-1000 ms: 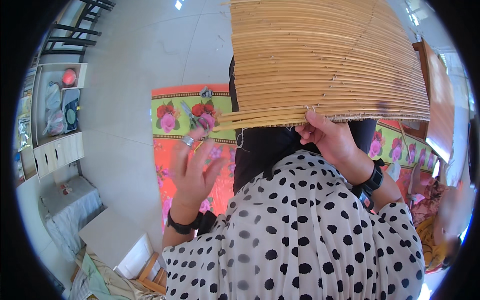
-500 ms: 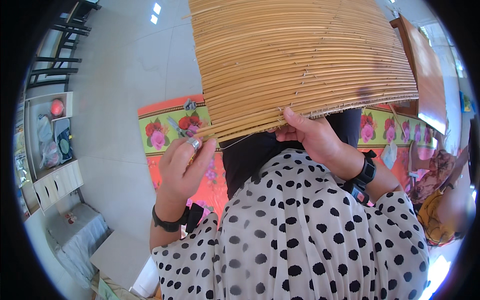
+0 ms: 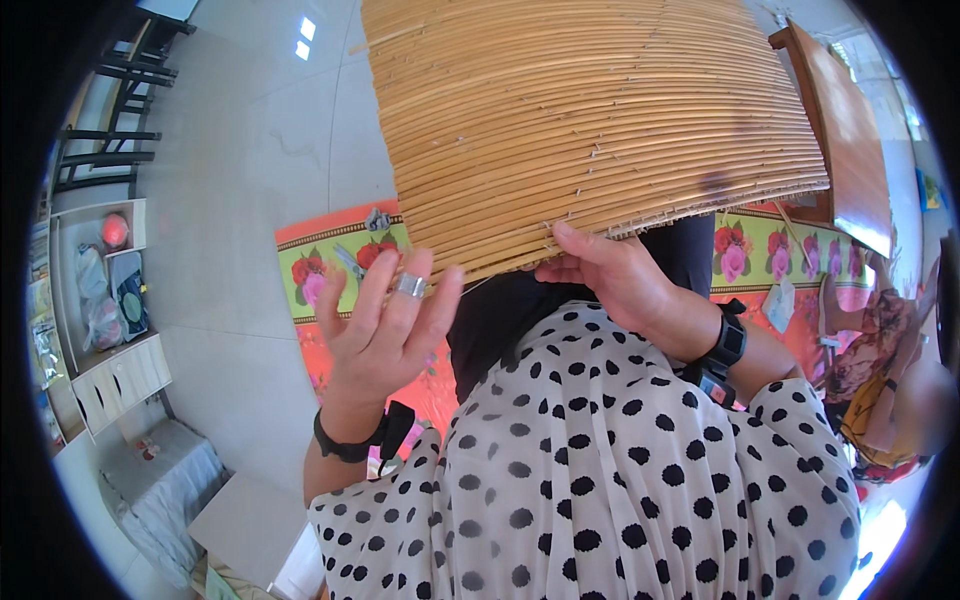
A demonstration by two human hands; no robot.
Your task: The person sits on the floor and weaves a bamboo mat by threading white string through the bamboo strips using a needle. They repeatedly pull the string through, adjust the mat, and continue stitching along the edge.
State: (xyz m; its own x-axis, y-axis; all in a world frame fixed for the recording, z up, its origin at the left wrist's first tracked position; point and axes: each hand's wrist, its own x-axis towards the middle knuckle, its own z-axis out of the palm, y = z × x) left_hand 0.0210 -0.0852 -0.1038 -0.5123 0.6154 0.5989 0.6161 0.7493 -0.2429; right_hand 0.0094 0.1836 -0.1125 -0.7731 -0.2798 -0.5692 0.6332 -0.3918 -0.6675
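A: Where is the slatted mat (image 3: 600, 110) located?
B: It is held ahead of the polka-dot top (image 3: 600, 450), its near edge set across the dark trousers (image 3: 500, 310). The far part is cut off by the top of the view.
A: Bearing from the fingers?
B: From the right hand (image 3: 625, 280), the mat is spread ahead and to both sides, its near edge being met partway along. From the left hand (image 3: 385, 325), it is placed ahead and to the right, the left slat ends being nearest.
A: Finger states?
B: Right: near edge pinched, thumb above, other fingers curled beneath. Left: fingers spread, nothing seen gripped; contact with the slat tips cannot be told.
A: Long axis?
B: Slats are laid crosswise, right ends angled farther from the body, lower left ends pointed toward the left hand. The mat's overall longer dimension cannot be judged.
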